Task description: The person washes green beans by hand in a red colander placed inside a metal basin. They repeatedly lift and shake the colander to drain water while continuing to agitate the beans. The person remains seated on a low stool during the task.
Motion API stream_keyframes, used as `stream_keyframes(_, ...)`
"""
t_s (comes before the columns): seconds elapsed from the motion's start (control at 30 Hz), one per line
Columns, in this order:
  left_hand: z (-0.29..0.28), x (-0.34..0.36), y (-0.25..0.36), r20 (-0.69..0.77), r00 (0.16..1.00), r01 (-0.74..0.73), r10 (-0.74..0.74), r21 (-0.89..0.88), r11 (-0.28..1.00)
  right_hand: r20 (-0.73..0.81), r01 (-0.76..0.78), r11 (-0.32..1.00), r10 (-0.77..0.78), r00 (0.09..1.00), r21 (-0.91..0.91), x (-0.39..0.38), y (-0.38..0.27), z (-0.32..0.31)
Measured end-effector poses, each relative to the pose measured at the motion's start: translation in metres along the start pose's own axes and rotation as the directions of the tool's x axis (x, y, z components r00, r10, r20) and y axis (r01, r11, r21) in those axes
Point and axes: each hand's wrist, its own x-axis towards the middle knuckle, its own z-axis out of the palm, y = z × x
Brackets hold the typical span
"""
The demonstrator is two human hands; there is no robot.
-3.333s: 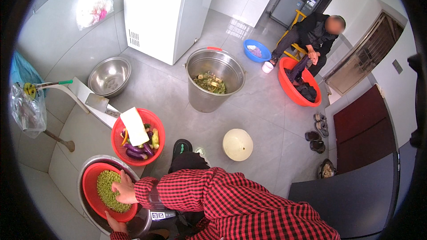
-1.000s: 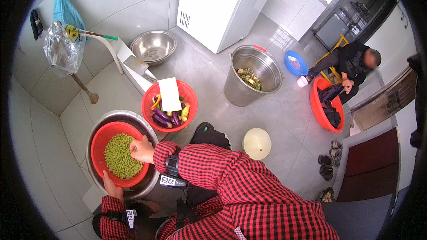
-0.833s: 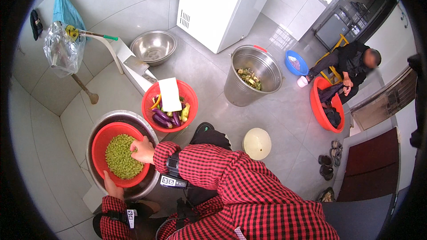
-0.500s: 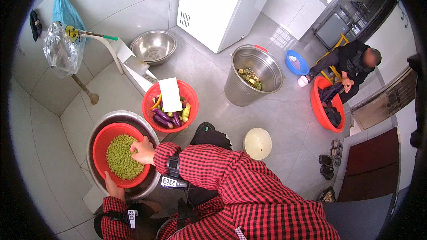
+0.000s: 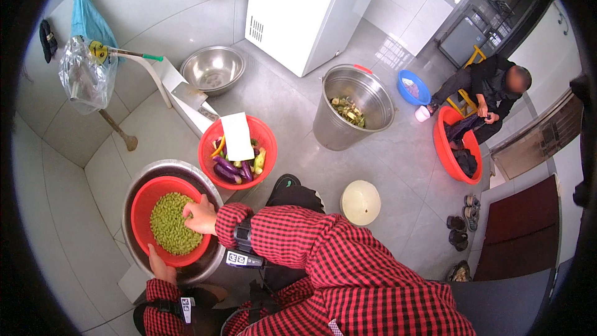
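three red tubs (image 5: 144, 211), two steel basins (image 5: 213, 78), one steel bucket (image 5: 336, 123), one blue basin (image 5: 424, 96), one cream bowl (image 5: 360, 202) and one small cup (image 5: 422, 113) are showing.

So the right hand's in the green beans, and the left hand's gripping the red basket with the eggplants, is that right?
Not quite: the left hand grips the rim of the red bowl holding the green beans, as the head view shows. The right hand is indeed in the beans.
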Motion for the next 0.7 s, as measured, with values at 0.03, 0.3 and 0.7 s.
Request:
stream_keyframes(0.03,-0.0012,0.0009,-0.0004,0.013,1.000,-0.011,0.011,-0.001,1.000,-0.002,0.010,1.000,-0.010,1.000,-0.003,0.0001,0.0000,0.0002)
stream_keyframes(0.3,-0.0083,0.0041,-0.0017,-0.038,0.999,0.014,-0.014,0.008,1.000,0.005,-0.006,1.000,0.006,1.000,-0.002,0.0007,0.0000,-0.0001)
stream_keyframes(0.7,-0.0028,0.0041,-0.0014,0.086,0.996,0.019,-0.014,-0.060,0.998,0.014,0.008,0.999,-0.007,1.000,-0.043,-0.0033,-0.0037,-0.0043)
